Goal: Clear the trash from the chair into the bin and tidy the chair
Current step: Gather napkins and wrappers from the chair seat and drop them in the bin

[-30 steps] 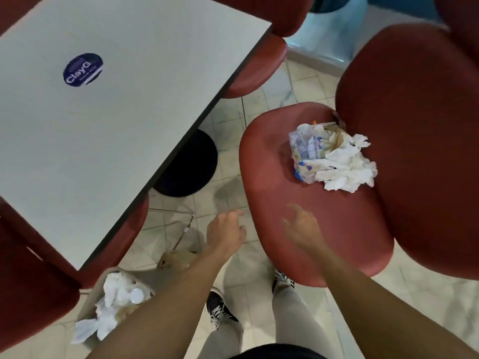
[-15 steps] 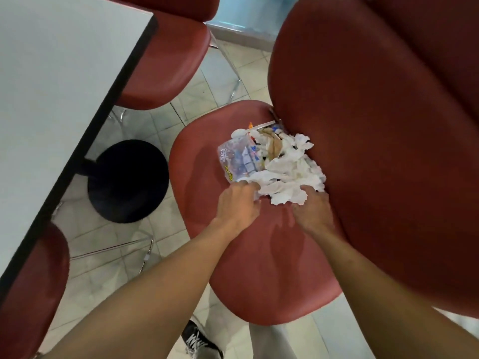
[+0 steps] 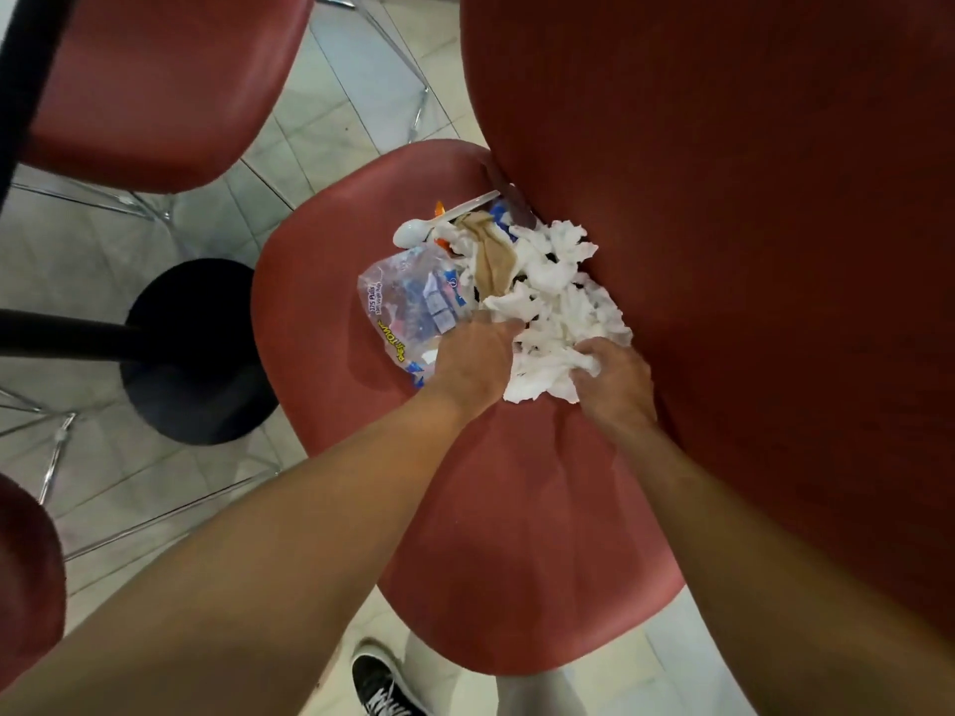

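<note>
Pale floor tiles [image 3: 330,121] show around the red chair [image 3: 517,534] below me, and the trash sits on its seat, pushed up against the backrest [image 3: 749,250]. At the heart of the heap are crumpled white napkins [image 3: 563,302], bunched together with a scrap of brown paper [image 3: 491,255] tucked among them. My right hand [image 3: 615,379] is curled into the near edge of the napkins, its fingers closed on a wad of them. My left hand [image 3: 475,359] lies just beside it, palm down, pressed onto the pile where the napkins meet a clear plastic bag [image 3: 408,302] with blue and yellow print; its fingers are bent over the heap, but I cannot tell whether they have hold of anything. The bag spreads out flat to the left of the napkins on the seat. Behind the heap, a white plastic spoon [image 3: 429,224] lies with its bowl toward the left and its handle running back to the backrest, with a bit of orange beside it. Beyond my chair stands another red chair [image 3: 155,85] at upper left. A black round base [image 3: 191,354] stands on the tiles to the left, with a dark pole [image 3: 67,338] running across to it. My black shoe [image 3: 382,689] shows on the floor beneath the seat's front edge.
</note>
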